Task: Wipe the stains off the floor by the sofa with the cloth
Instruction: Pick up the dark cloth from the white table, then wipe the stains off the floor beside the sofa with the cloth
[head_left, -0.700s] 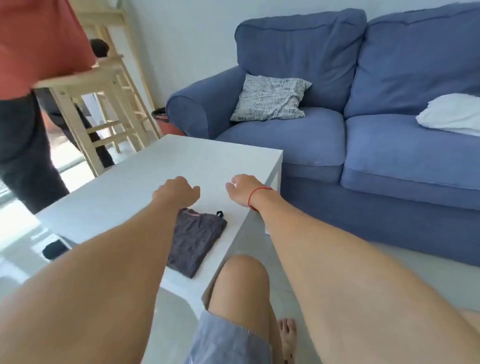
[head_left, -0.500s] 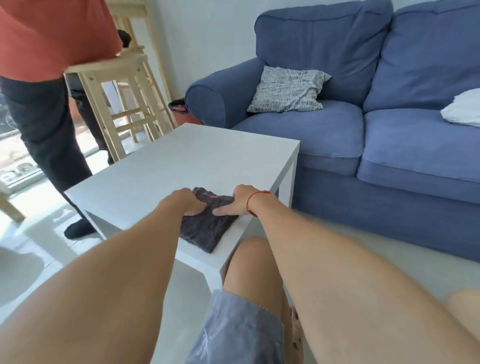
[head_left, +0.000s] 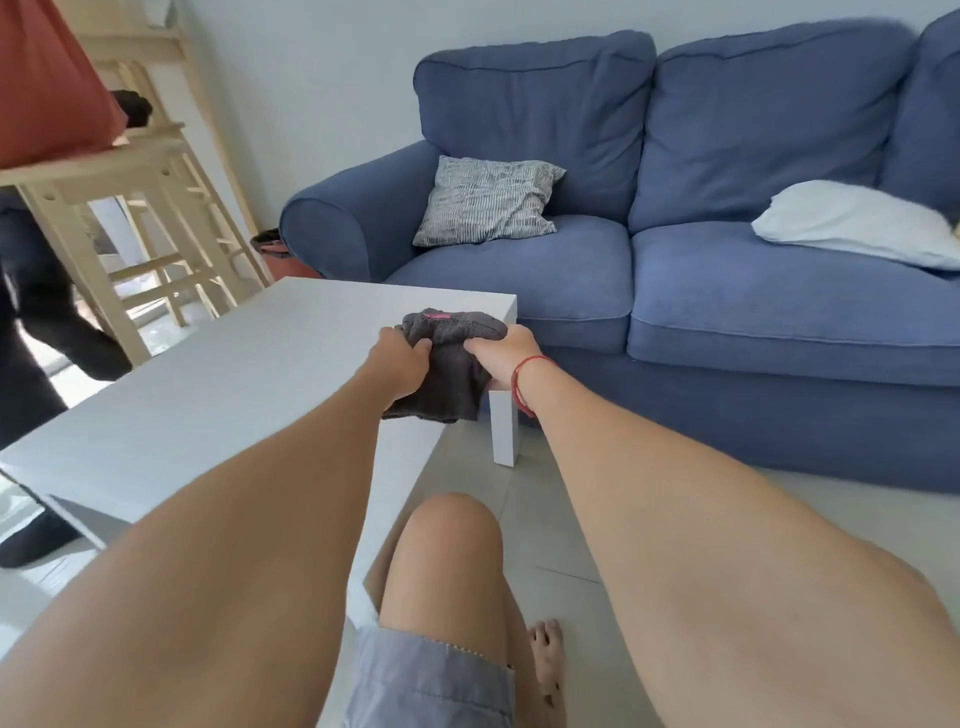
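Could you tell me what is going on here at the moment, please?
A person is gathering up a dark grey cloth with both hands at the corner of a white coffee table. The left hand and the right hand each have a grip on the bunched cloth, which looks mostly lifted off the tabletop. The blue sofa stands just beyond, and the pale floor in front of it has not been wiped yet. Another person stands by a wooden stool on the left.

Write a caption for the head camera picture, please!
Both hands, left and right, grip a dark cloth beside a blue sofa.
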